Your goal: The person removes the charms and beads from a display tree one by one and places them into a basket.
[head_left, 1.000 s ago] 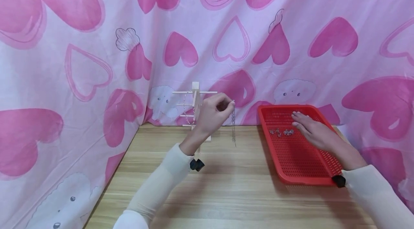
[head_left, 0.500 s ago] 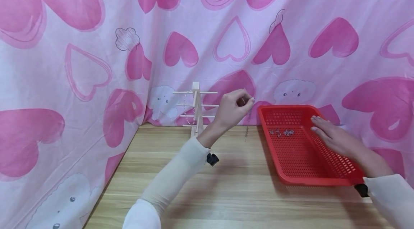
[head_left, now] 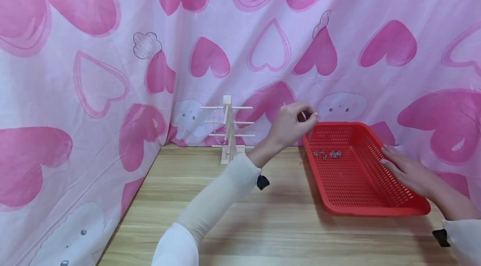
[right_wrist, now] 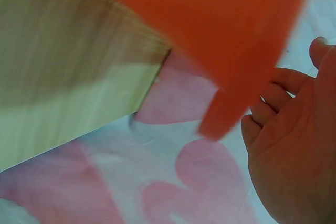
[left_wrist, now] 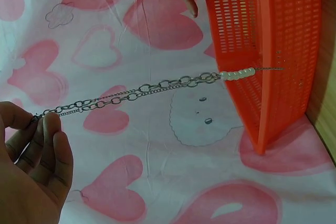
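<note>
The left hand [head_left: 291, 126] is raised over the bench [head_left: 263, 216], its fingers [left_wrist: 50, 140] pinching one end of a chain [left_wrist: 131, 94]. In the left wrist view the chain runs taut from the fingertips to a short run of white beads [left_wrist: 237, 74] at the tray's near wall. The red tray [head_left: 375, 209] sits at 3 o'clock from that hand, with a few small metal pieces [head_left: 327, 153] lying on its mesh floor. The right hand [head_left: 407, 170] lies along the tray's right rim, fingers straight and relaxed, gripping nothing. A wooden stand [head_left: 227, 132] is at 9 o'clock from the left hand, against the heart-print cloth [head_left: 94, 69].
</note>
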Motion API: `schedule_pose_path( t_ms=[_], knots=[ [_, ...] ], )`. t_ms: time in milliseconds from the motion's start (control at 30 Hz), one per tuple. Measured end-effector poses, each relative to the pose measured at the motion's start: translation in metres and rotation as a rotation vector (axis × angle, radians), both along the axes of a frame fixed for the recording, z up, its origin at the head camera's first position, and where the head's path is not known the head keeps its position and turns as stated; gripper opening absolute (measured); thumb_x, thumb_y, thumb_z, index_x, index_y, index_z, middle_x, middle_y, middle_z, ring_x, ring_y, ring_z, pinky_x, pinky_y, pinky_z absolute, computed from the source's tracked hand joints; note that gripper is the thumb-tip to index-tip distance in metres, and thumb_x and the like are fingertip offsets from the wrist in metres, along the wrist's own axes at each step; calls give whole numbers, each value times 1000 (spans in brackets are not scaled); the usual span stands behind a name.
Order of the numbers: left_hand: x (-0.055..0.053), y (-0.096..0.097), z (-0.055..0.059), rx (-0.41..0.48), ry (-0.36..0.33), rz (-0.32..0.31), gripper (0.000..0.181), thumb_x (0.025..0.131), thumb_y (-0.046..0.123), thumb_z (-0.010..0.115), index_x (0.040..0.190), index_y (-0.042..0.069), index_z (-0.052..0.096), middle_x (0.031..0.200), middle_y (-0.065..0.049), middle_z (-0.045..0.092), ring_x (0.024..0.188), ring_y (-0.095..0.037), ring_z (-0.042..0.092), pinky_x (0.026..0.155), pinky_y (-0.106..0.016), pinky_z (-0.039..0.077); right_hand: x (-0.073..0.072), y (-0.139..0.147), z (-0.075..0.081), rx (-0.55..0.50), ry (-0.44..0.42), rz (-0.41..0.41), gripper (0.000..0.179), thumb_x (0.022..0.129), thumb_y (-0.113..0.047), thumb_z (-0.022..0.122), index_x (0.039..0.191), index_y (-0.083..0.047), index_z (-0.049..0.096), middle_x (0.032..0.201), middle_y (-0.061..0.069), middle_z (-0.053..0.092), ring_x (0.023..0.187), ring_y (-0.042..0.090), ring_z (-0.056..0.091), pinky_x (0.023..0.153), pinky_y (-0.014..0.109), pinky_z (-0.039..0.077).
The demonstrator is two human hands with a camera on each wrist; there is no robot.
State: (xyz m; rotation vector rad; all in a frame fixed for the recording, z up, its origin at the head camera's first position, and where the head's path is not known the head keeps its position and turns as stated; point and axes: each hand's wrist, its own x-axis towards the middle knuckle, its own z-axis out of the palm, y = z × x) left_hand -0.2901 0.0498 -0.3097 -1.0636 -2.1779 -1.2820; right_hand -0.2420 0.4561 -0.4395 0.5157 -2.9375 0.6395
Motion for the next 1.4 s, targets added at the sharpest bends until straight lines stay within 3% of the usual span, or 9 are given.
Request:
schedule_pose_path(
  t_ms=[133,233,333,433,500,567,1033,1267,1400],
  knots=[
    [0,12,3,-43,-18,-2,11,101,15,68,95,10,75,85,-2,73,76,-5,63,71,-10,51,4,8,-12,-15,-7,-8,66,114,-28,49,167,2,24,172,36,17,158,61,12,123,81,6],
    [0,20,6,-65,-41,-9,11,101,16,67,95,11,75,86,0,72,77,-3,62,72,-9,51,6,13,-20,-15,2,-12,67,114,-27,49,168,0,21,175,32,12,162,54,4,127,76,1],
    [0,29,6,-60,-31,-28,10,101,14,68,94,9,74,86,-2,72,77,-4,63,71,-8,51,7,18,-29,5,54,-1,65,113,-23,49,167,2,23,176,29,10,167,33,-6,135,42,-11],
    [0,39,4,-62,-12,-24,10,100,13,69,94,9,75,86,-2,73,76,-2,62,71,-7,51,9,20,-37,21,115,17,63,112,-20,50,166,4,26,177,26,11,162,-1,-13,120,10,-16],
    [-1,45,3,-63,-17,-25,10,99,13,69,94,9,75,87,-2,74,75,0,61,71,-6,50,9,20,-40,24,144,22,63,112,-18,51,165,4,27,177,23,11,152,-19,-14,116,5,-14],
    [-2,51,2,-68,-21,-18,10,99,14,69,94,10,76,87,-1,74,76,1,60,71,-5,49,10,20,-43,22,162,29,63,111,-17,52,165,4,28,178,22,10,145,-26,-14,114,2,-13],
    [-17,82,-16,-188,-77,57,12,101,22,67,91,21,74,87,12,69,78,5,57,69,-5,46,9,21,-45,47,229,56,58,113,-13,45,162,12,28,178,22,11,147,-24,-15,118,3,-13],
    [-18,94,-32,-248,-249,46,17,104,24,65,89,24,71,79,12,65,71,0,54,63,-11,46,10,21,-47,90,250,55,58,112,-13,45,162,11,28,177,23,14,151,-20,-16,120,5,-14],
    [-19,103,-41,-302,-288,75,19,105,26,64,88,26,72,77,13,63,70,1,54,64,-12,45,10,22,-48,86,250,51,58,113,-13,45,162,11,28,174,29,19,154,-15,-14,122,7,-14]
  ],
)
